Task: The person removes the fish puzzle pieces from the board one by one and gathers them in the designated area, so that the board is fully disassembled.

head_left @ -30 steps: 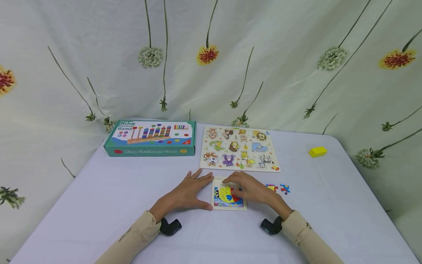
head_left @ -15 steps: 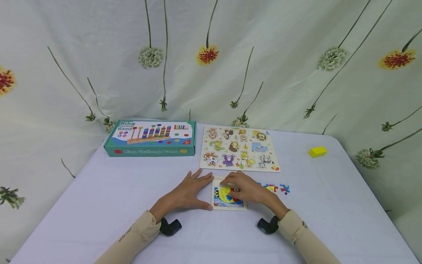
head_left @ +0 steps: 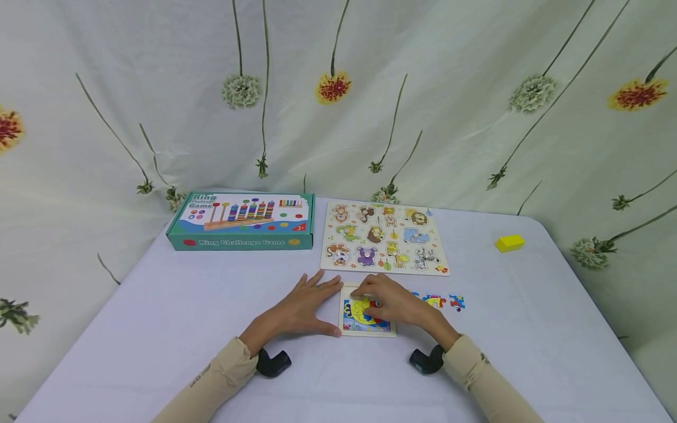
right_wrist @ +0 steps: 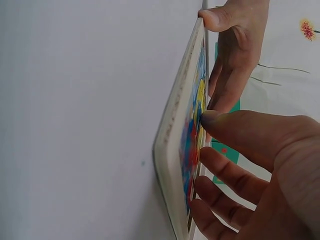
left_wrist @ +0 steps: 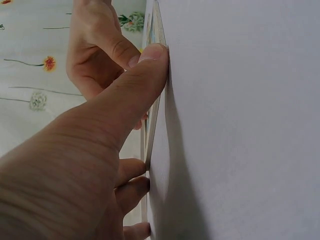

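A small jigsaw puzzle in a pale wooden tray (head_left: 368, 334) lies on the white table, its lower part filled with a yellow, red and blue fish picture. My left hand (head_left: 301, 306) spreads at its left side. The thumb touches the lower left corner and the index fingertip reaches the upper left one. Over the tray's upper right my right hand (head_left: 394, 299) bends down, thumb (right_wrist: 212, 120) and fingertips on the picture. Whether a piece sits between them is hidden. Several loose puzzle pieces (head_left: 435, 301) lie right of the tray, partly behind my right hand.
Behind the tray lies a wooden animal peg puzzle (head_left: 385, 239). A green Ring Challenge Game box (head_left: 240, 222) stands at the back left. Toward the right sits a yellow block (head_left: 510, 244). A flower-print cloth (head_left: 338, 135) hangs behind the table.
My right hand has shifted slightly left over the tray, showing more of the loose pieces beside it. My left hand has stayed in place.
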### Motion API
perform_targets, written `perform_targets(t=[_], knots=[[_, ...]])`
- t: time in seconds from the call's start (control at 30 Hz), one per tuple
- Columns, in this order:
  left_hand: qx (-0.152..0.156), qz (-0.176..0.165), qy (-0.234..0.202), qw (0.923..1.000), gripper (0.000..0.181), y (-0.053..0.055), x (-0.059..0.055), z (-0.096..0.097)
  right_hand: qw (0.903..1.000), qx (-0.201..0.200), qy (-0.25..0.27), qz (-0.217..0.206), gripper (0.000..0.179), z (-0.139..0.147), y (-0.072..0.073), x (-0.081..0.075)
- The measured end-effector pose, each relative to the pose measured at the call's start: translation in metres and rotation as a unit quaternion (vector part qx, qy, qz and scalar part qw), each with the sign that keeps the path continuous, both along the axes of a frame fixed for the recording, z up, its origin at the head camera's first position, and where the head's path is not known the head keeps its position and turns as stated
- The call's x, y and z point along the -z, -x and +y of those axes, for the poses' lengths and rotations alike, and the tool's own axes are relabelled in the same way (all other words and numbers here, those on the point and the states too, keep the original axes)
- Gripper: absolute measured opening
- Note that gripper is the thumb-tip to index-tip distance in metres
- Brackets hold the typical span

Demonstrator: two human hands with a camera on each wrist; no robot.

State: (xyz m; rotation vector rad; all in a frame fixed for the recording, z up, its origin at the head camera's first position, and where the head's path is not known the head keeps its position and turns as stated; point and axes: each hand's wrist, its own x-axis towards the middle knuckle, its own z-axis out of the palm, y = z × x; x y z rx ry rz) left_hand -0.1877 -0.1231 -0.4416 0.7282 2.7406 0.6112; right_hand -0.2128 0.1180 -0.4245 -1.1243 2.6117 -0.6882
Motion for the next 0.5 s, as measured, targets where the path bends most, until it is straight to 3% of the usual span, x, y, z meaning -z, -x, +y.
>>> perform_targets(t=[0.5], knots=[[-0.003, 0.001, -0.006, 1.0000, 0.098, -0.0018, -0.0014, 0.0001, 1.0000, 0.005, 0.002, -0.005, 0.026, -0.0016, 0.0018, 0.0004]])
